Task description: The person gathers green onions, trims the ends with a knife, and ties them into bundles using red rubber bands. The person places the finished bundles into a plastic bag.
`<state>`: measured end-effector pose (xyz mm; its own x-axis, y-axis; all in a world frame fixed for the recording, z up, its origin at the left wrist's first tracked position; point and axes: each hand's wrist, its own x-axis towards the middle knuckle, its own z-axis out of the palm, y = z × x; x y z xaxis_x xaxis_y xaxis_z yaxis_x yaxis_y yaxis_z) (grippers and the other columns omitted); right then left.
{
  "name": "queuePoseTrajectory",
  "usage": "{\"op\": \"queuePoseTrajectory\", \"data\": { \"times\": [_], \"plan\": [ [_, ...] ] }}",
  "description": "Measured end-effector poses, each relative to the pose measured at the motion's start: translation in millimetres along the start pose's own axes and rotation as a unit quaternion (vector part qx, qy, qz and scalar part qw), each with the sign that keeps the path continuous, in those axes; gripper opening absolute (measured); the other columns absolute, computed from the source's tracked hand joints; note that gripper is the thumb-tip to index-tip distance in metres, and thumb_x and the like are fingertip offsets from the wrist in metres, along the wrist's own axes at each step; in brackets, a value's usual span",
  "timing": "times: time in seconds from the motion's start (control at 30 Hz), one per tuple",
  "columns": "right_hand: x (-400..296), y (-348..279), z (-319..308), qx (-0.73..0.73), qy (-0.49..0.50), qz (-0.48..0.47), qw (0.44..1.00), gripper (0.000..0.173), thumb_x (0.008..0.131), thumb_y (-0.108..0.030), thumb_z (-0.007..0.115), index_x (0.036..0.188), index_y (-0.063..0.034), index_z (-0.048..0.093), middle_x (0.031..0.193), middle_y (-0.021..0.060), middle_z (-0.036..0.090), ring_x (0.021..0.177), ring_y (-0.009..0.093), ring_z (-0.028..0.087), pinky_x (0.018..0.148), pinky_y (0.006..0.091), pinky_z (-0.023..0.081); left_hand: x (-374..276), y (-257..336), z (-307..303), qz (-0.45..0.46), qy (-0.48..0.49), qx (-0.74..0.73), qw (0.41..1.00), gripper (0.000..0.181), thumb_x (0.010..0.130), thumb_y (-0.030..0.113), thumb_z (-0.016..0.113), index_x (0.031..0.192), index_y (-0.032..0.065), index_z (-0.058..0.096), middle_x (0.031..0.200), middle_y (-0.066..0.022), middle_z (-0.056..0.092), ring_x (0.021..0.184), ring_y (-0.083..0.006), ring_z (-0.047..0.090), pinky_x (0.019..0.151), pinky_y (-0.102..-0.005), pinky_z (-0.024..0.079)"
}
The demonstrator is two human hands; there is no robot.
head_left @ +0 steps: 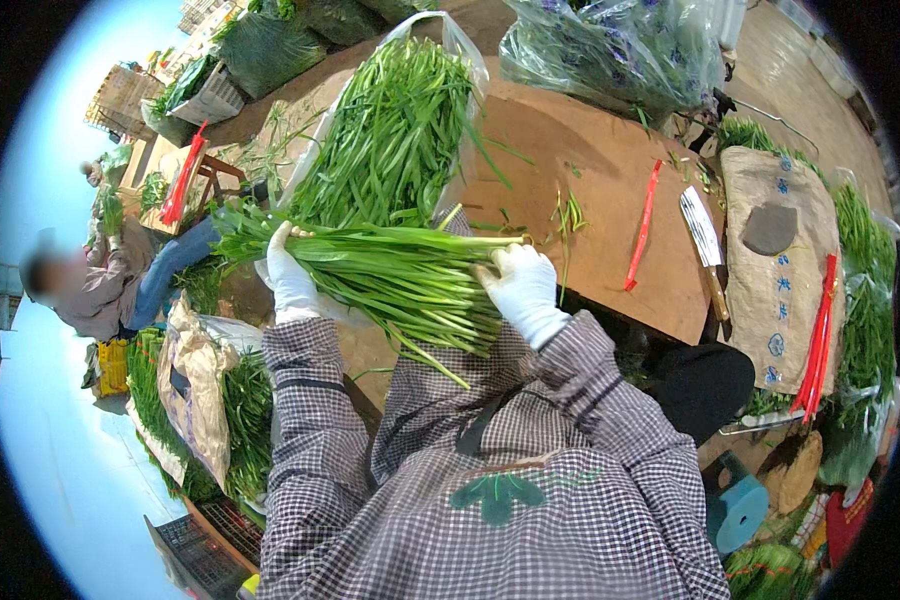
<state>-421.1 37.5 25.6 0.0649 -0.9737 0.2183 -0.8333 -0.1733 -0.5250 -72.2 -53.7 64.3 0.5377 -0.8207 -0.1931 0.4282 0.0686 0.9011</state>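
Note:
A loose bunch of long green leafy stems, probably garlic chives [397,270], lies crosswise in front of my chest. My left hand [291,277], in a white glove, grips its leafy end. At the pale stem ends is my right hand [529,292], also gloved, with its fingers curled around the end of an upper stem and its thumb against the bunch. Just beyond the bunch, a larger heap of the same greens [390,127] fills an open clear plastic bag [476,67].
On the brown board [592,172] lie a red tie strip [645,225], stem scraps and a knife [700,225]. Right of it, a printed burlap sack [746,315] bears a dark flat piece [771,229] and red ties [817,345]. At left sits another person [112,292].

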Motion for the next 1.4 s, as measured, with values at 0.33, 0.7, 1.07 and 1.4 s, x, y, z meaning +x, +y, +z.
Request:
{"op": "queuePoseTrajectory", "data": {
  "times": [0.33, 0.7, 1.07, 1.4],
  "plan": [
    [-47, 23, -46, 0.166, 0.013, -0.218, 0.962, 0.006, 0.072, -0.011, 0.069, 0.073, -0.0121, 0.064, 0.071, 0.0043, 0.058, 0.069, 0.026, 0.059, 0.062, 0.0391, 0.048, 3, 1, -13, -0.048, -0.012, -0.017, 0.999, 0.018, 0.088, 0.019, 0.064, 0.075, 0.0096, 0.056, 0.070, -0.0036, 0.059, 0.065, -0.0187, 0.058, 0.072, -0.0329, 0.050],
    [63, 172, 52, -0.023, 0.146, 0.114, 0.982, 0.026, 0.089, -0.024, 0.065, 0.107, -0.0057, 0.070, 0.133, 0.0177, 0.056, 0.121, 0.038, 0.049, 0.101, 0.0454, 0.042, -12, 15, -3, -0.055, -0.050, -0.133, 0.988, 0.010, 0.090, 0.008, 0.063, 0.085, 0.0053, 0.055, 0.075, -0.0020, 0.054, 0.064, -0.0125, 0.052, 0.065, -0.0260, 0.050],
    [-98, 111, 47, -0.189, -0.426, -0.198, 0.862, 0.024, 0.083, -0.014, 0.052, 0.102, -0.0098, 0.067, 0.109, 0.0117, 0.064, 0.109, 0.028, 0.056, 0.091, 0.0358, 0.045, -3, 4, 2, -0.056, -0.067, -0.114, 0.990, 0.014, 0.091, 0.011, 0.062, 0.082, 0.0068, 0.053, 0.072, -0.0011, 0.051, 0.066, -0.0145, 0.050, 0.071, -0.0300, 0.047],
    [23, 31, -2, 0.355, -0.106, 0.011, 0.929, 0.012, 0.078, -0.004, 0.072, 0.090, -0.0004, 0.071, 0.083, 0.0080, 0.065, 0.079, 0.018, 0.063, 0.074, 0.0295, 0.051, 20, -4, 8, -0.042, 0.013, -0.058, 0.997, 0.010, 0.085, 0.008, 0.066, 0.086, 0.0054, 0.056, 0.071, -0.0048, 0.057, 0.060, -0.0207, 0.057, 0.064, -0.0353, 0.053]
  ]
}}
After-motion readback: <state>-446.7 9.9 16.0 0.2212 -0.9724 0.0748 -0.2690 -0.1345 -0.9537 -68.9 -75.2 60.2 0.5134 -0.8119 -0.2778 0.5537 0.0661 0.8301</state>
